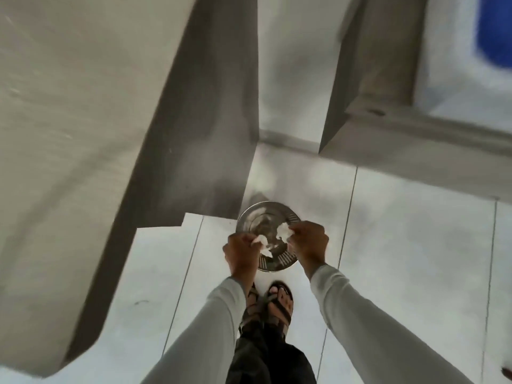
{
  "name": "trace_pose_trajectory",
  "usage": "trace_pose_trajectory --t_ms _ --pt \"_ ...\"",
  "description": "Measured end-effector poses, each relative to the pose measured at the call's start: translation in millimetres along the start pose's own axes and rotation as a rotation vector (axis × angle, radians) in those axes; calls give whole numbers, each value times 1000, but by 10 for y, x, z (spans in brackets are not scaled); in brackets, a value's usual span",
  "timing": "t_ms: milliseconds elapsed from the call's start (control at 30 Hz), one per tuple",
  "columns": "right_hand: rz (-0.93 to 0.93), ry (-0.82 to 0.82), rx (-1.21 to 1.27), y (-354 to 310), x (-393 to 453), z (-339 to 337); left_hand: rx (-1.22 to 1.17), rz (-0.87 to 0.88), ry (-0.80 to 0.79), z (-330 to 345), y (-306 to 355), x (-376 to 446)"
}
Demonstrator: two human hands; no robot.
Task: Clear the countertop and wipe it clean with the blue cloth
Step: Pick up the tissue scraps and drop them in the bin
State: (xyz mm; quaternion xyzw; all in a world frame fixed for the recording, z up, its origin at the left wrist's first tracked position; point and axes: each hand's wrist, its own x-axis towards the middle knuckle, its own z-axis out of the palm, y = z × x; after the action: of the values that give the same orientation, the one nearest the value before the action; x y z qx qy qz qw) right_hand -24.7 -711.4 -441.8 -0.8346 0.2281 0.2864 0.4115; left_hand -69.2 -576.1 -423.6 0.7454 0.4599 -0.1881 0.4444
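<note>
A person stands on a pale tiled floor [401, 245], looking straight down at both hands held out over a round metal bin [267, 236]. The bin stands on the floor just beside the foot of the grey counter [69, 106], near the counter's outer corner, and its round top faces up toward the camera; being round, it has no long axis to tell. Slots show along its near rim.

The left hand [241, 254] is closed, its fingers pinching a small crumpled white scrap of paper [261, 245] that hangs over the near left part of the bin. The right hand [308, 241] is closed too, pinching a second crumpled white scrap [284, 232] over the right side of the bin's top. The two scraps are close but apart, each pointing inward toward the bin's middle. Whether either hand touches the bin cannot be told.

Both arms wear light grey sleeves [360, 314]. Below the hands, two feet in dark strapped sandals [278, 303] stand on the floor just short of the bin. The counter's top fills the left of the view, blurred. A blurred blue shape [496, 31] sits at the far right top corner; what it is cannot be told.
</note>
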Motion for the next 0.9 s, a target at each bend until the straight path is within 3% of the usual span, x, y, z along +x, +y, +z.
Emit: trace_pose_trajectory --t_ms 67,133,300,400,500,600,733,800,900 --pt "-42 -85 -161 70 81 171 122 37 -73 139 -156 156" --pt "-46 -163 -147 128 24 205 213 82 -198 160 -264 162" --pt "-77 -229 -233 138 -557 -229 276 146 -353 -223 -351 -419" --pt "-114 -137 -318 -10 -1123 -599 440 305 -331 -594 -188 -1019" --pt "-397 46 -416 -389 -1746 -969 572 586 -278 -1012 250 -1668" --pt "-681 256 -373 -916 -2256 -1283 668 832 -111 -1530 851 -2266" --pt "-1006 401 -267 -1836 -2627 -1429 341 1214 478 -2337 1343 -2752" --pt "-1111 408 -220 -2377 -2750 -1348 326 1200 685 -2848 1442 -2776" --pt "-1119 342 -188 -3050 -2870 -1089 418 920 789 -3579 1462 -2592"
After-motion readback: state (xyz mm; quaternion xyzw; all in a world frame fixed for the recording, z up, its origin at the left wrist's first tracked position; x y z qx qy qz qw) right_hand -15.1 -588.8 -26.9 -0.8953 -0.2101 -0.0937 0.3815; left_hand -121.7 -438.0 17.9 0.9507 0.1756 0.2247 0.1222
